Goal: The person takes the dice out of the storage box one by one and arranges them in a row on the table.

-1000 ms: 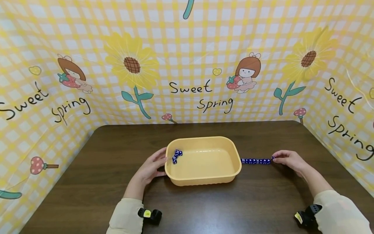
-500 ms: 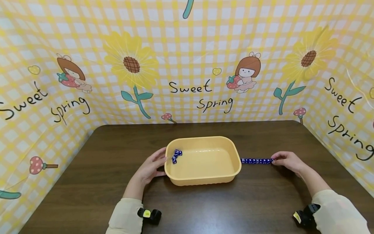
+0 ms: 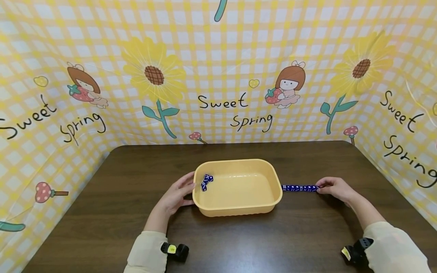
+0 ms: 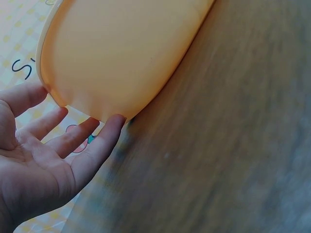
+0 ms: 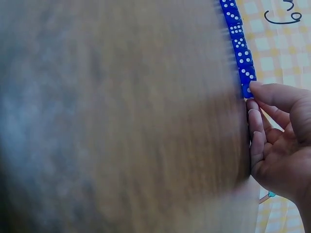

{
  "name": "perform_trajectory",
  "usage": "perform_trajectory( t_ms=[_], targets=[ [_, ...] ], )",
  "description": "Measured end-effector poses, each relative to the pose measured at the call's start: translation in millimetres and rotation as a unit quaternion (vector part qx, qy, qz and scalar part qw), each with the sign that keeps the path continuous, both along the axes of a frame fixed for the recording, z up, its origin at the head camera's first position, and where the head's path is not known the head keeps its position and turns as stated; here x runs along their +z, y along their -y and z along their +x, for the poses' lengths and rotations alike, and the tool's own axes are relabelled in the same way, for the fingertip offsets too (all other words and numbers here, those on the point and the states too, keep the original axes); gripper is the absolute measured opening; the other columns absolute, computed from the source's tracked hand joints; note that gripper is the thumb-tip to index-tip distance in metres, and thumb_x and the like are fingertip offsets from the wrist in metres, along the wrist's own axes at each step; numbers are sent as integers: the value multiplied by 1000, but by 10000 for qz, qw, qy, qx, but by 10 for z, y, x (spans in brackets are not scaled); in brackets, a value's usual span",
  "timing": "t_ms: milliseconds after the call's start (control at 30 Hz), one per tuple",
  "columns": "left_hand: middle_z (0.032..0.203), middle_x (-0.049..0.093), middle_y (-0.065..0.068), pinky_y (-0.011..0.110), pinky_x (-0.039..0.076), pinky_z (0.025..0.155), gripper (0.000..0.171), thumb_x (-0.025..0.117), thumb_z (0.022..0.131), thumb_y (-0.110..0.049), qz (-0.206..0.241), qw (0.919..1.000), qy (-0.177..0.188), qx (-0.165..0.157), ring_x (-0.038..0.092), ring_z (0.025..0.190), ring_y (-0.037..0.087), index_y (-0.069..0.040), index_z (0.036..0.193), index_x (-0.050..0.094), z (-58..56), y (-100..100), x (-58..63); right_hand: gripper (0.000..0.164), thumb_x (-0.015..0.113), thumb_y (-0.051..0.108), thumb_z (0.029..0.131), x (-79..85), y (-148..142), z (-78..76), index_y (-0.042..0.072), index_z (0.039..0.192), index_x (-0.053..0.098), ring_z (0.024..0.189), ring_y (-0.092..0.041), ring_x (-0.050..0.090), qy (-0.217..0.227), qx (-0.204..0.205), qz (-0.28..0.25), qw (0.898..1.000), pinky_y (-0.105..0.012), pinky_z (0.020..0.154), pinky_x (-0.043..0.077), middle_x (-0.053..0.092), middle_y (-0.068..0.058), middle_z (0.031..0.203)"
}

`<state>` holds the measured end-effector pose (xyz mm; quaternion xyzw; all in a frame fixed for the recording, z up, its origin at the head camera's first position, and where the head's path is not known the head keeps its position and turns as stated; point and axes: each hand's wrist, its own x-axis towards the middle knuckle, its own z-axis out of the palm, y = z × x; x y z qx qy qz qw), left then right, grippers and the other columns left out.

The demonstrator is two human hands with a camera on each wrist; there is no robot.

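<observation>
A pale yellow plastic tub [image 3: 235,208] sits mid-table with several blue dice [image 3: 205,183] at its left end. My left hand [image 3: 175,195] rests its fingertips along the tub's left end; in the left wrist view the fingers [image 4: 99,148] are spread and fairly straight against the wall. From the tub's right side runs a straight row of blue dice [image 3: 297,188] with white dots. At the row's outer end, my right hand [image 3: 336,189] pinches the last die [image 5: 247,91], which lines up against its neighbour. Thumb and fingertips partly cover that die.
Dark wood table [image 3: 239,242] lies beneath everything. A yellow checked cloth [image 3: 218,57] with printed flowers and lettering rises behind and on both sides. Black wrist cameras are strapped at the left cuff [image 3: 175,251] and right cuff [image 3: 356,251].
My right hand has moved slightly left, bringing its die from just off the row's end up against it. The left hand and tub stay put.
</observation>
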<state>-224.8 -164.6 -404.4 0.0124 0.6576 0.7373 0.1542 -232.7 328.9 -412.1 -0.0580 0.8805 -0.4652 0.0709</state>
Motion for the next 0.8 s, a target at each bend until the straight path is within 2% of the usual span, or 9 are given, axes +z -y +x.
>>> perform_trajectory(
  t_ms=[267,400,567,700,800],
  targets=[
    [132,32,16,46,45,70,50,47,88,-9,34,10000,12,2,40,110,33,-14,134,30,0,4,-1,34,64,12,77,25,5,9,-12,99,53,74,-9,51,22,-40,-14,10000,-23,66,41,59,-6,83],
    [132,33,16,46,45,70,49,47,88,-9,53,10000,0,-11,40,110,33,-14,134,30,-2,14,-8,39,62,16,79,68,-2,15,-12,104,51,77,-11,52,141,-127,-42,9998,-26,69,40,59,-10,90],
    [132,32,18,47,44,71,50,47,88,-8,58,9999,-64,-55,39,110,35,-13,134,29,1,18,-12,44,59,17,81,159,-16,3,-14,109,46,81,-12,53,363,-117,-336,9987,-33,73,41,57,-16,100],
    [132,32,17,47,44,71,49,47,88,-8,75,9999,-58,-58,39,111,36,-13,134,30,1,16,-10,49,57,21,83,284,-8,-33,-15,114,41,89,-20,54,414,-47,-406,9983,-39,77,41,54,-21,104],
    [133,32,17,48,44,71,49,46,88,-8,78,10000,-38,-45,38,111,36,-13,134,29,-1,18,-10,51,56,23,84,413,27,-63,-14,115,40,95,-30,50,278,18,-320,9991,-44,81,39,51,-24,107]
  ],
)
